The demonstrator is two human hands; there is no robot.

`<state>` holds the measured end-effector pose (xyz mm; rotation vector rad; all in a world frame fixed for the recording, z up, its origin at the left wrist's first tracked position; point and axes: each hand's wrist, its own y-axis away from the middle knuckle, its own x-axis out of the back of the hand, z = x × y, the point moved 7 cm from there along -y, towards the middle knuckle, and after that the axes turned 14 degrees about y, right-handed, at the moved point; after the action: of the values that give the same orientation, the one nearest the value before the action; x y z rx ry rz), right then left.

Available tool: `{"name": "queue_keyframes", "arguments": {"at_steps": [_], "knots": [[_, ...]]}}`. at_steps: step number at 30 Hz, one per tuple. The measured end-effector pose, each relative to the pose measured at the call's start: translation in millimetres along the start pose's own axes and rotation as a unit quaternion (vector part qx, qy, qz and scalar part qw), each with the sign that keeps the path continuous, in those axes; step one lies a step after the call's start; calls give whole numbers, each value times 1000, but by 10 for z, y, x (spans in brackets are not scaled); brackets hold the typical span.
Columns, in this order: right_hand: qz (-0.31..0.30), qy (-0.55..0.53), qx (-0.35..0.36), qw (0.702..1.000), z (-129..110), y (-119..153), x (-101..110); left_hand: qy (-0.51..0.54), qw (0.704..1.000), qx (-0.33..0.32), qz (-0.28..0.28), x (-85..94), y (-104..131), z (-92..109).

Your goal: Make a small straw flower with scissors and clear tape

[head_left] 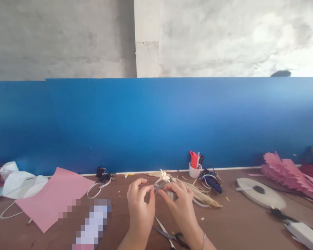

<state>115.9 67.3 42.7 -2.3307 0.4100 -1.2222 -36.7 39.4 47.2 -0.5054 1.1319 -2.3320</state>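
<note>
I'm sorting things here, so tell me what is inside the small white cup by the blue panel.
The small white cup holds a bright red item, something pale and something dark, rising above its rim. Its wall hides their lower ends.

Soft, fairly bright light glares palest on the concrete wall toward two o'clock and dims toward ten, a shadow darkens the wall beside the twelve-o'clock pillar, fine detail smears slightly, and coarse pixelation masks a seven-o'clock patch.
</note>
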Motion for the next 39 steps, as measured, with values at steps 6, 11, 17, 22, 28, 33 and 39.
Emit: {"name": "queue_keyframes", "arguments": {"at_steps": [6,11,17,22,28,33,39], "knots": [[22,23,-12,999,31,13,-7,-79,993,-91,-5,-21,66,173],[24,28,-18,999,28,13,-5,-88,991,-96,-3,-22,69,204],[23,25,-31,999,30,14,-1,-68,994,-86,-6,-37,74,181],[19,11,-47,999,49,13,-1,23,999,-28,5,-35,85,87],[8,-17,-53,998,46,-17,44,183,973,135,-26,-121,71,-41],[-3,-35,-62,997,36,-18,73,237,954,180,-40,-137,86,-54],[12,-22,-69,997,-5,10,113,241,942,231,-43,-140,105,-133]]}}
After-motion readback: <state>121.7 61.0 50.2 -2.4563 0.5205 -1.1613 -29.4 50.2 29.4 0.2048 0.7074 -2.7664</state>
